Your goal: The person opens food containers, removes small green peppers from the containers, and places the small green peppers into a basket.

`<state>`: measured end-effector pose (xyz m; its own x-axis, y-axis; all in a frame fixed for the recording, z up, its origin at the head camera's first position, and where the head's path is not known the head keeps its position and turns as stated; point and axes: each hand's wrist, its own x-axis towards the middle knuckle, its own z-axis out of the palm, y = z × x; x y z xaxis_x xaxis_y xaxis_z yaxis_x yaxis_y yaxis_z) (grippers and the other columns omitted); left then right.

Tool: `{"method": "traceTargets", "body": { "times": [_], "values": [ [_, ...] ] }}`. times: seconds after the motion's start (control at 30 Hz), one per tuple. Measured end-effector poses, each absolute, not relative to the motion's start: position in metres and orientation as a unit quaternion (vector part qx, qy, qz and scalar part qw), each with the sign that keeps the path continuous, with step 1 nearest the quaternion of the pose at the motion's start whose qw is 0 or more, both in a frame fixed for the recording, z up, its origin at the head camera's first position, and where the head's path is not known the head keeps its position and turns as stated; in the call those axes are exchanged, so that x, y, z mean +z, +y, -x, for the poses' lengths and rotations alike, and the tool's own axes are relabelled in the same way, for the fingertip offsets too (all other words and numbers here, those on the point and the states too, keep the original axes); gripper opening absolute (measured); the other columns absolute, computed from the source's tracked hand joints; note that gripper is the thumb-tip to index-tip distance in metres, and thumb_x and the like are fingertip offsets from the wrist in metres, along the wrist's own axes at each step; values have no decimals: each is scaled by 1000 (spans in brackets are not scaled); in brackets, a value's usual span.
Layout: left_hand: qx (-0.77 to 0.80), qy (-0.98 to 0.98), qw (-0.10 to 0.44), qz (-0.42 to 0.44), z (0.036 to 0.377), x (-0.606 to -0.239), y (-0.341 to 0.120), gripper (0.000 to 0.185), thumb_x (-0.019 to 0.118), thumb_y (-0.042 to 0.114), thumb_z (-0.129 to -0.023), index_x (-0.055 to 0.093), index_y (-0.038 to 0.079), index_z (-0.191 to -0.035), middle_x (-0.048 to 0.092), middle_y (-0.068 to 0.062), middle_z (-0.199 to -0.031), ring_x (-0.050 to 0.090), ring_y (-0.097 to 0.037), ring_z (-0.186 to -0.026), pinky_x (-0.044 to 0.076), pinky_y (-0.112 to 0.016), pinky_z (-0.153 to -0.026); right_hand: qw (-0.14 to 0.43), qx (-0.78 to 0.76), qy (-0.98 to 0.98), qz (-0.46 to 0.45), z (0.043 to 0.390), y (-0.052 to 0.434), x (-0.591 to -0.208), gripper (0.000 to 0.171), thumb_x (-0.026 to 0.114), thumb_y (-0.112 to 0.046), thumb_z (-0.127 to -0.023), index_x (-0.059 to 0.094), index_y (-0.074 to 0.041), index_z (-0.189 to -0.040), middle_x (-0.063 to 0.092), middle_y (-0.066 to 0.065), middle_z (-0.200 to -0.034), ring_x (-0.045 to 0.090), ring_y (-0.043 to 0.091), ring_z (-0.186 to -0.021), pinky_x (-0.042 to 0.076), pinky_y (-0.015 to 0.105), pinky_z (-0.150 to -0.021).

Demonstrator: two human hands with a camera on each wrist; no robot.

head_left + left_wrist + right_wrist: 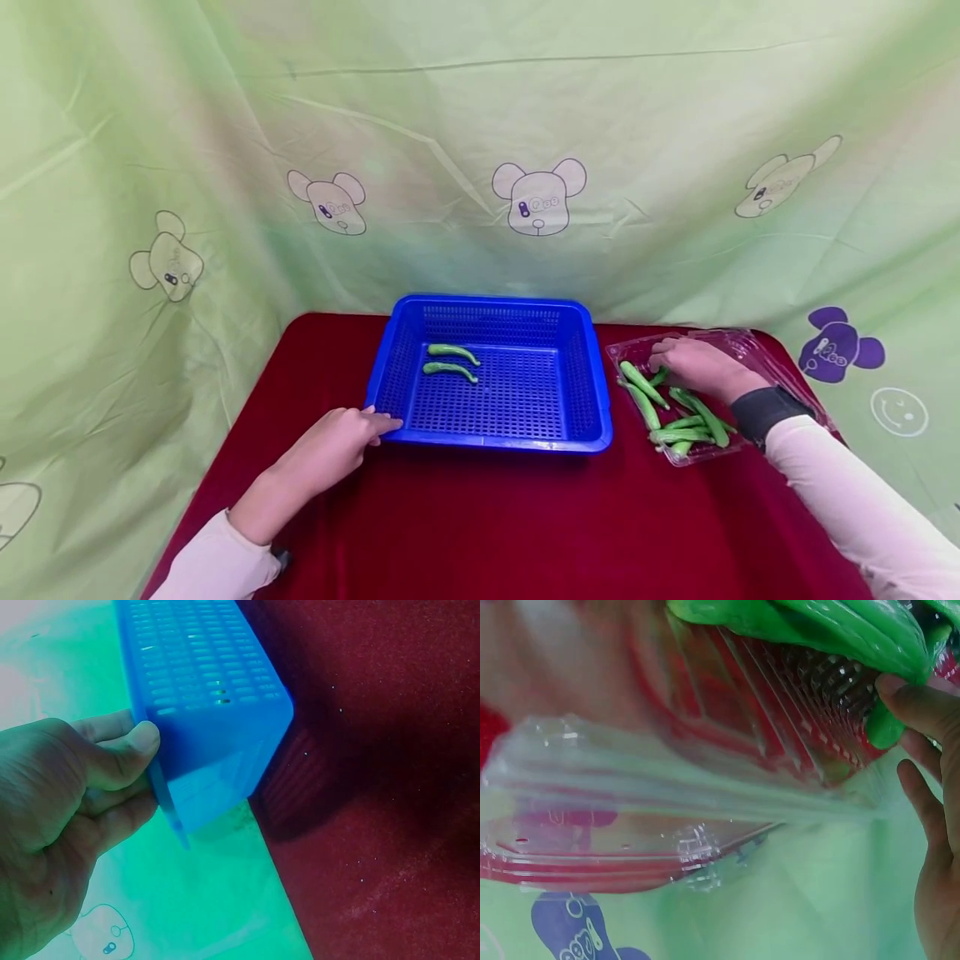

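A blue slotted basket (495, 442) stands mid-table with two green peppers (452, 352) lying in its left half. My left hand (378, 423) grips the basket's near left corner; in the left wrist view the thumb (139, 742) lies on the rim of the basket (217, 750) with the fingers curled beneath. To the right sits a clear plastic tray (750, 342) holding several green peppers (686, 433). My right hand (663, 354) reaches into it. In the right wrist view its fingertips (907, 694) pinch the end of a green pepper (840, 622).
A dark red cloth (487, 525) covers the table. A pale green sheet printed with bear figures (538, 196) hangs close behind and at both sides. The clear tray lies near the table's right edge.
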<state>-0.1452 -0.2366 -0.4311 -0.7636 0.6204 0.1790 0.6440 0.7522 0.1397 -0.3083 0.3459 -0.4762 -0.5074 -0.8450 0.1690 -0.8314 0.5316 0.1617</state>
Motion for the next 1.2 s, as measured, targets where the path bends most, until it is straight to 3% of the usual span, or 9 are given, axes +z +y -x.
{"method": "traceTargets", "body": {
  "times": [0.13,0.4,0.63,0.87,1.2],
  "values": [
    [-96,-935,61,336,146,-430,-236,49,64,-21,-75,77,3,-116,78,0,-86,78,-22,-93,63,-36,-87,97,-10,-874,-477,310,344,-462,34,94,-5,-58,71,-20,-79,63,-6,-80,62,14,-75,53,30,-62],
    [-96,-937,61,329,145,-429,-237,46,67,-19,-77,78,4,-115,78,-1,-85,76,-30,-103,63,-38,-88,134,-49,-859,-492,320,344,-427,35,76,14,-66,71,-17,-80,64,-1,-88,62,22,-85,53,41,-70],
    [-99,-937,58,331,145,-429,-238,46,67,-19,-77,78,4,-115,78,-1,-85,77,-28,-101,63,-38,-89,132,-3,-886,-445,319,327,-402,29,86,5,-68,74,-7,-92,66,6,-93,65,26,-87,59,45,-74],
    [-103,-935,55,335,145,-430,-237,45,66,-18,-77,78,4,-114,78,-1,-85,77,-28,-99,63,-38,-88,79,27,-918,-387,318,266,-380,20,79,-9,-86,73,-4,-104,68,9,-101,68,28,-94,60,47,-82],
    [-101,-934,65,336,146,-432,-237,45,67,-19,-77,78,4,-114,78,-2,-85,76,-30,-103,63,-38,-88,50,54,-895,-440,331,148,-371,18,79,-17,-88,72,-9,-102,68,6,-101,68,23,-93,61,43,-83]
  ]
}}
